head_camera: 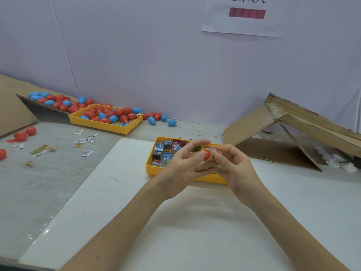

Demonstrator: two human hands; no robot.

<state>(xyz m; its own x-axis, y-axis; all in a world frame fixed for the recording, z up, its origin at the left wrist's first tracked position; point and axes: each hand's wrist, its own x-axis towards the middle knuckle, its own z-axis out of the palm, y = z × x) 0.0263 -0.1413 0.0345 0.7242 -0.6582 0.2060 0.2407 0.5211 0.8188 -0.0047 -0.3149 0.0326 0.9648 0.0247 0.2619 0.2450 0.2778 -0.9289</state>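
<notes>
Item: red egg capsule [206, 155], held just above the near yellow tray [150, 167] on the counter [58, 173]. It is pinched between left hand [183, 165] and right hand [234, 167], thumbs and curled fingers closed on it. Advised: halves are aligned squarely, the printed packet [213, 151] is tucked clear of the seam, and pressure is applied evenly.

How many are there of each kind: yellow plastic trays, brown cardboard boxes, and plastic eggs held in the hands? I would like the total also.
Yellow plastic trays: 2
Brown cardboard boxes: 2
Red plastic egg, held between the left hand and the right hand: 1
Total: 5
</notes>
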